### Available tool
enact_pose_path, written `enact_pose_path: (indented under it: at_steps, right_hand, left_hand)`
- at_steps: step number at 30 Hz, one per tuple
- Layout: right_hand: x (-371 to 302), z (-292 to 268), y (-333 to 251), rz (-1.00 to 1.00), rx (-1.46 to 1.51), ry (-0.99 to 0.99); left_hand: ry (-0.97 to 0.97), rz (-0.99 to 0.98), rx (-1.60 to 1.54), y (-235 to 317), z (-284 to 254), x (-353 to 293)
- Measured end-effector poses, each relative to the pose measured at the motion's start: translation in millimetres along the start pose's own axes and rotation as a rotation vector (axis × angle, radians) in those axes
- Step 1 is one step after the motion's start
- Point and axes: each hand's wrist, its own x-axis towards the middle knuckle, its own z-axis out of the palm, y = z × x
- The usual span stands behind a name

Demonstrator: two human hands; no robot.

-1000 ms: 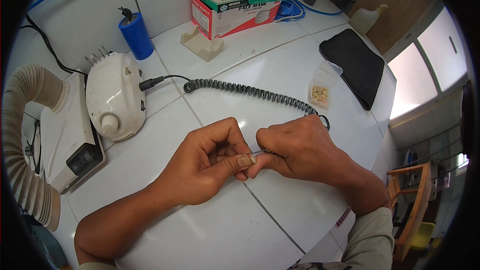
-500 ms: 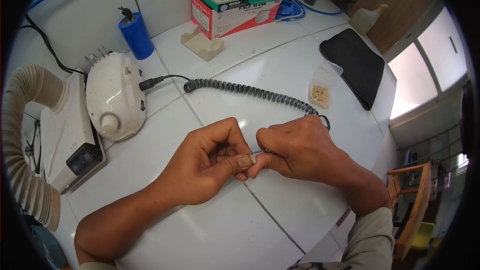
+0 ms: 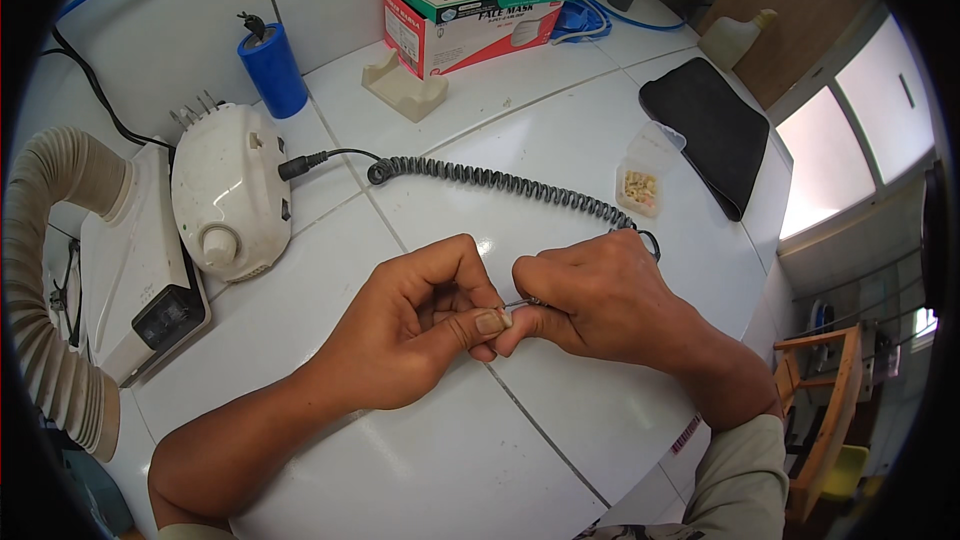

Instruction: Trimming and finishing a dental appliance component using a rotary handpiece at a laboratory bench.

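My left hand (image 3: 410,335) is closed in a pinch on a small whitish piece (image 3: 507,319), most of it hidden by the fingertips. Wrapped in my right hand (image 3: 625,305) is a rotary handpiece, its body covered by the fingers. Its thin metal bit (image 3: 520,302) points left and meets, or nearly meets, the small piece; which one I cannot tell. Both hands touch or almost touch at the fingertips, above the white tiled table (image 3: 480,460). A black coiled cord (image 3: 510,183) runs from behind my right hand to a white control unit (image 3: 232,190) with a knob.
At left stands a white boxy machine (image 3: 130,260) with a ribbed hose (image 3: 35,270). Behind are a blue cylinder (image 3: 272,70), a cream cradle (image 3: 403,90) and stacked mask boxes (image 3: 480,35). An open clear box (image 3: 640,188) of small yellowish pieces sits near a black mat (image 3: 710,130).
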Motion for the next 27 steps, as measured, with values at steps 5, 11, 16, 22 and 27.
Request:
enact_pose_path:
  at_steps: [5, 11, 16, 22, 27]
  right_hand:
    - [0.3, -1.8, -1.5, 0.005, 0.004, -0.004]
    - [0.6, -2.7, -2.3, -0.002, 0.006, -0.009]
    - [0.2, -1.1, -1.1, 0.003, 0.019, 0.0]
    - [0.1, -2.5, -1.6, 0.001, 0.015, -0.01]
    - [-0.7, -3.0, -1.4, 0.005, 0.004, -0.015]
  left_hand:
    - [0.0, 0.0, 0.005, 0.8, 0.4, 0.2]
    - [-0.002, 0.005, -0.004, 0.5, 0.6, -0.4]
    - [0.017, -0.002, 0.0, 1.2, 1.7, -0.2]
    - [-0.003, 0.002, 0.01, 2.2, 0.4, -0.2]
    - [-0.002, 0.0, 0.016, 2.1, 1.4, -0.4]
